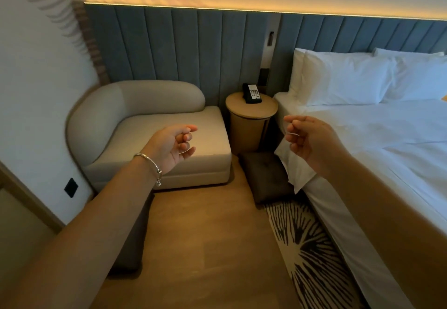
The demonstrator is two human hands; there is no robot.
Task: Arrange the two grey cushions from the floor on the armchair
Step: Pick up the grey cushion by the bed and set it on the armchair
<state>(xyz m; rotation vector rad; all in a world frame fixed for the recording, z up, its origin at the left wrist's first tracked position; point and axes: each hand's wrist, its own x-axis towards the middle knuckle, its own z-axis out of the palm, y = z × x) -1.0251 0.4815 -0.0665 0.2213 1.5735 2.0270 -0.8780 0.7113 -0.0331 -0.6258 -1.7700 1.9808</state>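
Note:
A beige armchair (150,124) stands in the corner at the left, its seat bare. One dark grey cushion (264,175) lies on the wooden floor between the armchair and the bed, partly under a hanging white sheet corner. A second dark grey cushion (135,231) lies on the floor at the left, mostly hidden behind my left forearm. My left hand (173,147), with a silver bracelet on its wrist, is raised in front of the armchair seat, fingers loosely curled, holding nothing. My right hand (308,138) is raised in front of the bed edge, fingers curled, holding nothing.
A round wooden bedside table (251,119) with a black telephone (252,93) stands between armchair and bed. The white bed (375,139) with pillows fills the right. A black-and-cream patterned rug (307,248) lies along the bed. Padded blue wall panels run behind.

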